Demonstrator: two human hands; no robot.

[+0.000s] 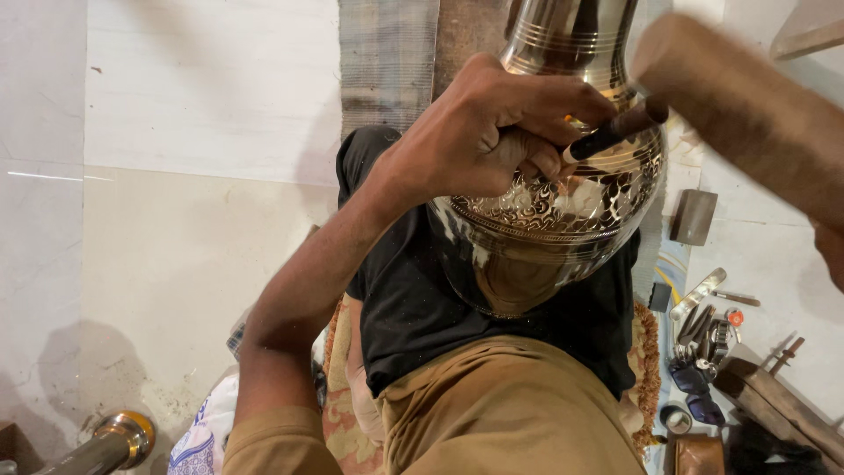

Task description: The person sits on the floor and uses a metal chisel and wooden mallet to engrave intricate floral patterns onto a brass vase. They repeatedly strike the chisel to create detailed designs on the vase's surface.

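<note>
The floor is laid with large pale cream stone tiles (pixel 167 237), their joints showing as thin lines, lit evenly from above with a soft shadow pooling at the near left. At the far middle lies a strip of grey woven matting (pixel 387 62). A patterned cream and orange rug with a fringed edge (pixel 649 369) sits near the middle. To the right, small metal hand tools (pixel 703 330) lie scattered beside a dark wooden block (pixel 778 400). At the near left corner rests a brass-ended metal rod (pixel 110 444).
</note>
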